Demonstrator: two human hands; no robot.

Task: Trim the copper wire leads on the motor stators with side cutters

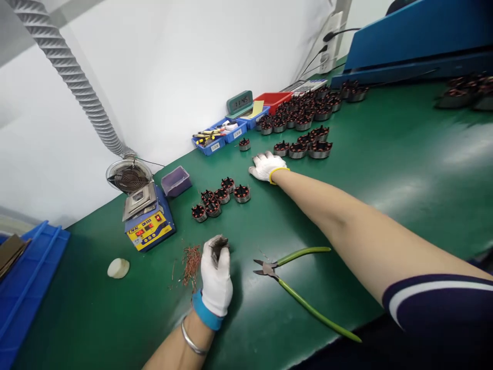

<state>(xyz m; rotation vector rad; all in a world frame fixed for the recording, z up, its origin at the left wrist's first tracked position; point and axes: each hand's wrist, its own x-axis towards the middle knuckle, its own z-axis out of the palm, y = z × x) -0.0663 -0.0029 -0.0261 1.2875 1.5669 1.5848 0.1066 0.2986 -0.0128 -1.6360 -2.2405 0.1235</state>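
My left hand (216, 275), in a white glove with dark fingertips, is closed with its fingers curled inward. What it holds, if anything, is hidden. Just left of it lies a heap of copper wire clippings (191, 264). To its right, cutting pliers (268, 268) with long green handles rest on the bench, jaws parted. My right hand (266, 167), also gloved, reaches out low over the bench with fingers extended and nothing visible in them. Beside its fingers are a group of copper-wound motor stators (298, 150) and a single stator (244, 144). Several more stators (242, 193) stand nearer me.
A blue solder pot (150, 221) stands left under a grey extraction hose (73, 72), near a purple bin (176, 181) and a round white block (118, 268). Blue trays (213, 148), a clock (239, 104), a red tray (275, 100) and many stators (304, 110) line the back.
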